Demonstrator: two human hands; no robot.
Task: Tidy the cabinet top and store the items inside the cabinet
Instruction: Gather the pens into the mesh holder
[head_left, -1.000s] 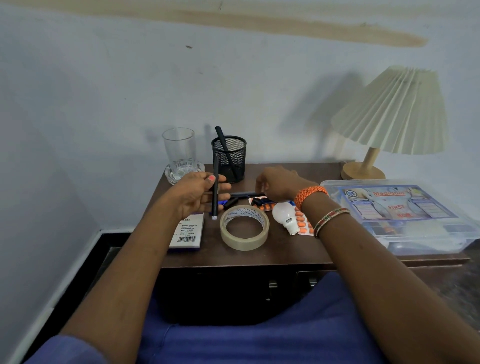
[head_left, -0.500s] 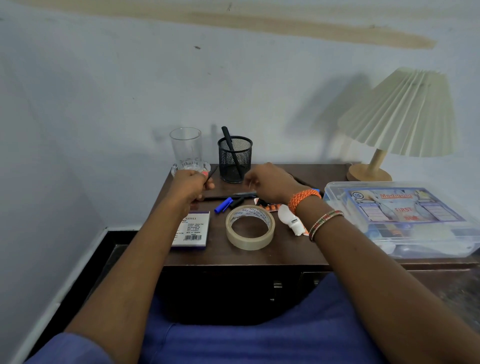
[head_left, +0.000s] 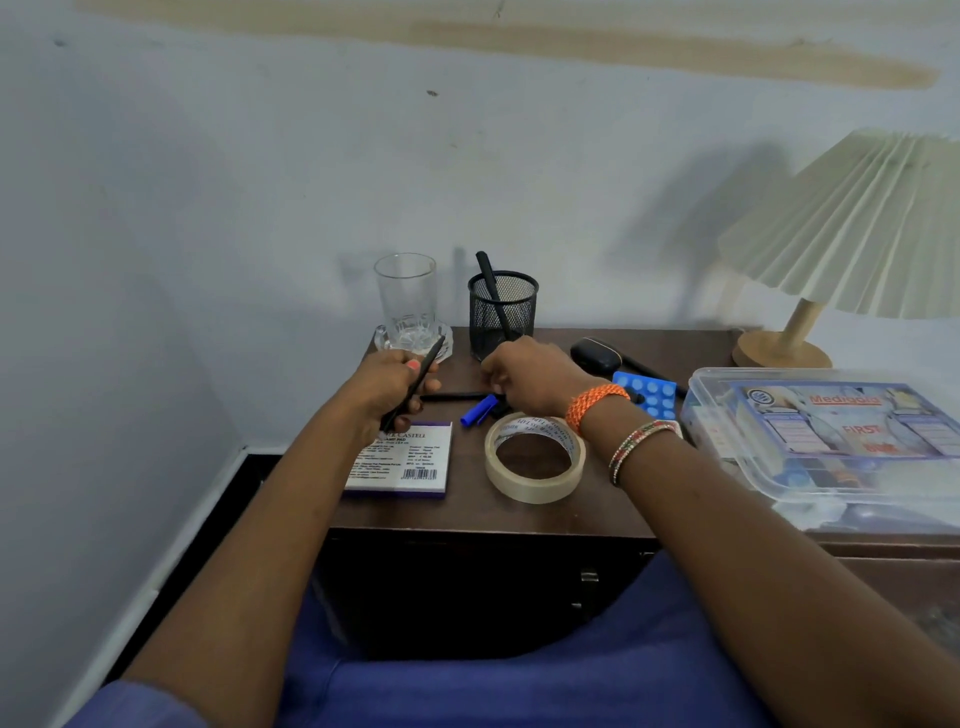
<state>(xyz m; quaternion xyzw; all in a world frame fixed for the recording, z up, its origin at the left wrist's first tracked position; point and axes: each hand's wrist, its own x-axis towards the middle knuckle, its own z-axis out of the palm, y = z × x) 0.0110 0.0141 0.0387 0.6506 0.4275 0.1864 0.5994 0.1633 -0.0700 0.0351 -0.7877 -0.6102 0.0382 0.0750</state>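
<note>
My left hand (head_left: 392, 387) grips a slim black pen (head_left: 422, 375), slanted up toward the glass. My right hand (head_left: 530, 376) hangs with curled fingers over loose pens on the dark wooden cabinet top (head_left: 467, 506): a black pen (head_left: 452, 397) lying flat and a blue pen cap (head_left: 478, 410); whether it holds anything I cannot tell. Behind them stands a black mesh pen holder (head_left: 503, 314) with one black pen in it. A roll of clear tape (head_left: 535, 458) and a stamp pad box (head_left: 402, 460) lie nearer to me.
An empty glass (head_left: 406, 301) on a glass coaster stands at the back left. A black case (head_left: 596, 354), a blue pill strip (head_left: 649, 392), a clear first-aid box (head_left: 826, 441) and a pleated lamp (head_left: 852, 234) fill the right. The wall is close behind.
My left hand turned the black pen from upright to slanted and drew back left. My right hand moved left over the loose pens. The view shifted, revealing the black case and blue pill strip.
</note>
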